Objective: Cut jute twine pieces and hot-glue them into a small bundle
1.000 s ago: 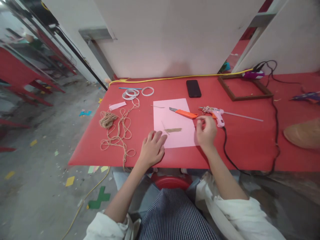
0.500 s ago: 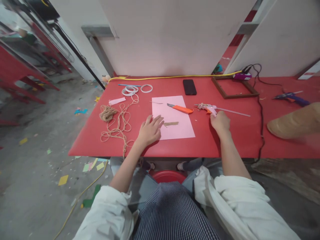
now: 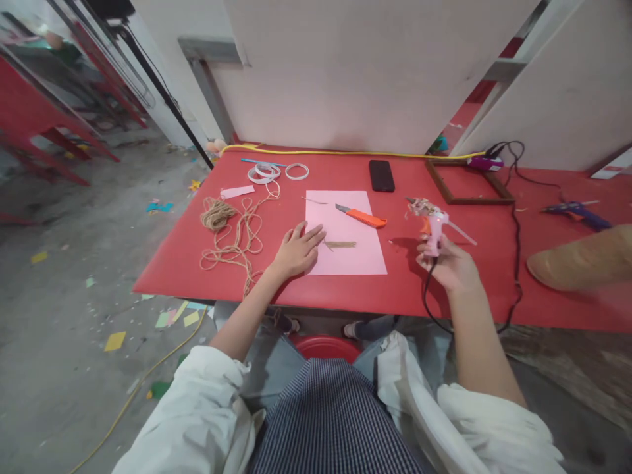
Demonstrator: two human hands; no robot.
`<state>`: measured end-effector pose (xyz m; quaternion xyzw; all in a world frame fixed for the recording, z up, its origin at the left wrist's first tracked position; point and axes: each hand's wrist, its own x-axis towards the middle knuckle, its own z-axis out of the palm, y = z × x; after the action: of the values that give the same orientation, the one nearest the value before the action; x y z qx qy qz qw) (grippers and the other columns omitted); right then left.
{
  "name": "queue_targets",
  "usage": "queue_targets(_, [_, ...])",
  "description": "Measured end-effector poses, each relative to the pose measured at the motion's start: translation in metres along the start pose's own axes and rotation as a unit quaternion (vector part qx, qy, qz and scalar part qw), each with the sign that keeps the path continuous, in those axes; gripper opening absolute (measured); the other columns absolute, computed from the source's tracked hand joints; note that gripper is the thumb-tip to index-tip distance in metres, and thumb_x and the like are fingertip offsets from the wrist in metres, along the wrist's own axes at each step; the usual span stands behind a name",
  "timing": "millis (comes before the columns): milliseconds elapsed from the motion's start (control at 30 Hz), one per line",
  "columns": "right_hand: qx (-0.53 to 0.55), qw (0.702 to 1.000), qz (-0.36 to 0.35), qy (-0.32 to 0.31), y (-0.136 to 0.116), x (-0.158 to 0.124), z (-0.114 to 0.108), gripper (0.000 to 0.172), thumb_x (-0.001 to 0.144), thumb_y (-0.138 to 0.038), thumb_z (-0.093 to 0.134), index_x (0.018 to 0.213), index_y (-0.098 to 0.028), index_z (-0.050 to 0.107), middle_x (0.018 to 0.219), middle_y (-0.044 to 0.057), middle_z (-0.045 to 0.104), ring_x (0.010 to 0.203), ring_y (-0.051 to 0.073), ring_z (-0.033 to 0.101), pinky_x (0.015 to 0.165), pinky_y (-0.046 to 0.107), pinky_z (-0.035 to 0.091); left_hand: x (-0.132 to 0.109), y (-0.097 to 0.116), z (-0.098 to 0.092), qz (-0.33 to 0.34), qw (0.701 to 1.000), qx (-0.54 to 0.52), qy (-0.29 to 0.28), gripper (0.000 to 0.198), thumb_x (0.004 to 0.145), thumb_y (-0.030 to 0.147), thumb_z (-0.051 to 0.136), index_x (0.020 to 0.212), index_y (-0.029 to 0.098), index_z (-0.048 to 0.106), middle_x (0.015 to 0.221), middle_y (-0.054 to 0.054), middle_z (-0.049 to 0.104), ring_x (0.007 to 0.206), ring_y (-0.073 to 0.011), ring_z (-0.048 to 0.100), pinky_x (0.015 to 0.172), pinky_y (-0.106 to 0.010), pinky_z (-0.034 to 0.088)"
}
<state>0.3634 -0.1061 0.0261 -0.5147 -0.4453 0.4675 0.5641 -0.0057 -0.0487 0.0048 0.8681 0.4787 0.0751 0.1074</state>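
Observation:
My right hand (image 3: pixel 451 263) grips a pink hot glue gun (image 3: pixel 436 230) by its handle, raised off the table, with a glue stick (image 3: pixel 461 232) poking out of its back and a black cord hanging below. My left hand (image 3: pixel 297 250) lies flat, fingers apart, over the left edge of a pink sheet of paper (image 3: pixel 345 262). Just right of those fingertips, a short row of twine pieces (image 3: pixel 342 244) rests on the paper. An orange utility knife (image 3: pixel 363 216) with its blade out lies across the paper's right edge.
Left of the paper lie a twine bundle (image 3: pixel 217 214), loose strands and white rings (image 3: pixel 264 172). A black phone (image 3: pixel 382 176) and a brown frame (image 3: pixel 457 199) lie at the back. Rightward are a blue glue gun (image 3: pixel 577 214) and a tan cylindrical object (image 3: pixel 577 260).
My right hand has lifted the pink glue gun off the table and turned it, so its handle and cord now show. My left hand stays at the paper's left edge.

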Motion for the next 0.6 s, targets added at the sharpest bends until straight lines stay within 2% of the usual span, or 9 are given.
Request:
queue_targets(67, [0.035,0.998,0.047,-0.025,-0.002,-0.003,0.014,0.053,0.076,-0.073,0.067,0.075,-0.023,0.049,0.064,-0.007,0.047,0.045,0.006,0.029,0.045,0.022,0.037,0.000,-0.002,-0.002,0.007,0.999,-0.021,0.042,0.059,0.097,0.026,0.036,0.155,0.027,0.041,0.164,-0.003,0.038,0.150,-0.0320,0.026,0.118,-0.060,0.030])
queue_targets(100, [0.037,0.997,0.060,-0.019,-0.001,-0.004,0.022,0.057,0.074,-0.075,0.068,0.073,-0.023,0.045,0.060,-0.009,0.042,0.043,0.005,0.025,0.042,0.020,0.032,-0.001,-0.003,-0.003,0.011,0.997,-0.030,0.075,0.058,0.096,0.025,0.038,0.154,0.024,0.043,0.162,-0.006,0.041,0.148,-0.0307,0.030,0.117,-0.057,0.032])
queue_targets(167, [-0.006,0.999,0.037,0.031,0.005,-0.009,0.038,0.059,0.069,-0.075,0.073,0.073,-0.024,0.043,0.055,-0.010,0.040,0.041,0.006,0.026,0.041,0.020,0.026,-0.004,-0.002,-0.002,0.021,0.989,-0.043,0.139,0.048,0.096,0.026,0.044,0.142,0.019,0.056,0.150,-0.011,0.054,0.137,-0.0283,0.041,0.114,-0.050,0.038])
queue_targets(200, [-0.040,0.998,0.018,0.052,0.008,-0.012,0.046,0.058,0.068,-0.074,0.074,0.074,-0.024,0.045,0.054,-0.010,0.043,0.041,0.007,0.030,0.041,0.021,0.026,-0.006,-0.001,-0.002,0.030,0.987,-0.047,0.154,0.041,0.097,0.028,0.046,0.131,0.017,0.064,0.140,-0.012,0.060,0.130,-0.0272,0.046,0.111,-0.047,0.040])
queue_targets(267, [-0.120,0.991,-0.011,0.065,0.016,-0.020,0.060,0.054,0.074,-0.072,0.071,0.075,-0.024,0.048,0.055,-0.007,0.048,0.043,0.009,0.039,0.044,0.023,0.030,-0.010,0.004,0.001,0.057,0.987,-0.044,0.142,0.031,0.097,0.030,0.048,0.113,0.018,0.072,0.122,-0.011,0.067,0.117,-0.0259,0.051,0.106,-0.044,0.044])
queue_targets(300, [-0.166,0.984,-0.024,0.065,0.018,-0.024,0.065,0.051,0.078,-0.071,0.068,0.075,-0.024,0.050,0.055,-0.007,0.049,0.045,0.010,0.042,0.046,0.024,0.032,-0.012,0.006,0.002,0.069,0.989,-0.038,0.126,0.029,0.097,0.029,0.048,0.110,0.018,0.073,0.117,-0.011,0.068,0.115,-0.0258,0.051,0.104,-0.043,0.046])
queue_targets(433, [-0.342,0.931,-0.095,0.085,0.024,-0.036,0.078,0.045,0.088,-0.065,0.059,0.074,-0.023,0.049,0.055,-0.006,0.045,0.051,0.013,0.042,0.051,0.026,0.030,-0.015,0.015,0.006,0.082,0.993,0.007,0.084,0.040,0.093,0.021,0.048,0.130,0.020,0.065,0.125,-0.012,0.063,0.119,-0.0281,0.048,0.098,-0.044,0.049])
queue_targets(500, [-0.389,0.909,-0.120,0.089,0.026,-0.039,0.081,0.043,0.091,-0.062,0.055,0.074,-0.023,0.048,0.057,-0.006,0.044,0.052,0.013,0.040,0.053,0.026,0.029,-0.015,0.017,0.006,0.081,0.994,0.027,0.066,0.046,0.093,0.021,0.046,0.137,0.023,0.060,0.130,-0.012,0.059,0.121,-0.0297,0.045,0.094,-0.045,0.050])
queue_targets(600, [-0.419,0.895,-0.126,0.086,0.028,-0.040,0.086,0.044,0.094,-0.060,0.052,0.072,-0.024,0.045,0.057,-0.006,0.042,0.052,0.012,0.038,0.054,0.026,0.028,-0.015,0.018,0.006,0.086,0.994,0.047,0.046,0.046,0.095,0.023,0.044,0.138,0.026,0.060,0.134,-0.012,0.055,0.124,-0.0315,0.043,0.091,-0.046,0.051])
